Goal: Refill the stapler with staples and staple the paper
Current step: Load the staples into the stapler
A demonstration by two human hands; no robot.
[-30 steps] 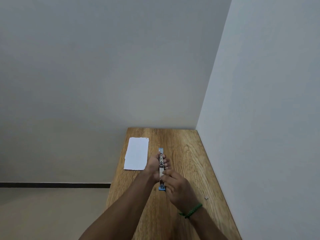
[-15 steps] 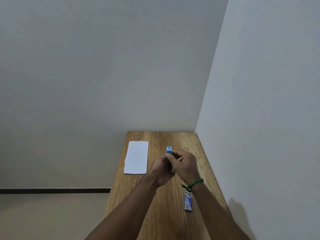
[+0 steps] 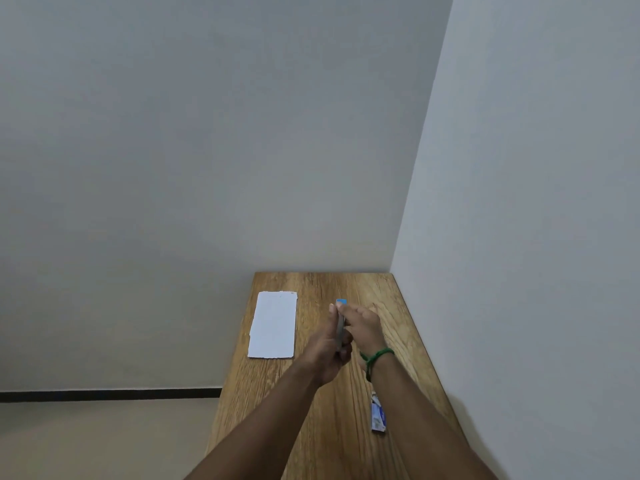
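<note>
A blue and metal stapler [image 3: 340, 313] is held above the middle of the wooden table [image 3: 318, 427], its blue tip pointing away from me. My left hand [image 3: 330, 355] grips its near end from below. My right hand [image 3: 362, 323] closes over its far half from the right, fingertips on the metal top. Most of the stapler is hidden by both hands. A white sheet of paper [image 3: 274, 324] lies flat on the table's left side. A small blue and white staple box [image 3: 378, 415] lies near my right forearm.
The table stands in a corner, with a wall along its far edge and another along its right edge. Its left edge drops to the floor. A green cord bracelet [image 3: 375, 358] is on my right wrist.
A second ago both hands held the stapler open and lengthwise lower on the table. They have since lifted it farther away, and the staple box has come into view beside my right forearm.
</note>
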